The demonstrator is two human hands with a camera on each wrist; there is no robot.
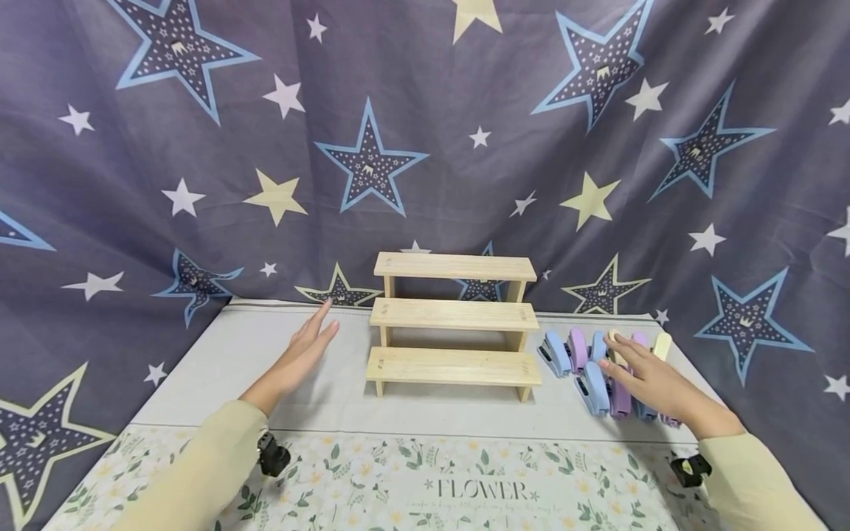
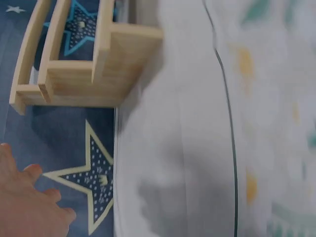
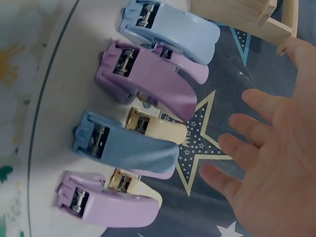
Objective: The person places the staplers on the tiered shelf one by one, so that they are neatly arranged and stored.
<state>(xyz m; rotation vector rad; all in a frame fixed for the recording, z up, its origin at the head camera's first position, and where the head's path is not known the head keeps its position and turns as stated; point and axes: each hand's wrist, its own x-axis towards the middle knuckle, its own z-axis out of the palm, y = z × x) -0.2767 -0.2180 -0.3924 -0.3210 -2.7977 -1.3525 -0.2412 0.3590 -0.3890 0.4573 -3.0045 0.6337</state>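
Closest to me, a flower-printed cloth is covering the near part of the bench, and a dark line is crossing where the print is giving way to plain white. My pale yellow sleeves are slanting in from left and right, a black device sitting at each wrist.

On the right, my right hand is hovering over blue, purple and cream staplers, which are standing in two rows; its fingers are stretching out, loosely spread, gripping nothing. On the left, my left hand is hanging above the white part, fingers extended and also holding nothing.

Between my hands, a three-step wooden stand is standing with its lowest step facing me. A white band is running in front of it towards the dark line, a narrow gap is separating it from the staplers, and a broader stretch is lying to its left. Both side edges are slanting inwards, the staplers sitting near the right one. The far edge is running just behind the stand, where a purple-grey curtain printed with stars is hanging, wrapping round both sides.
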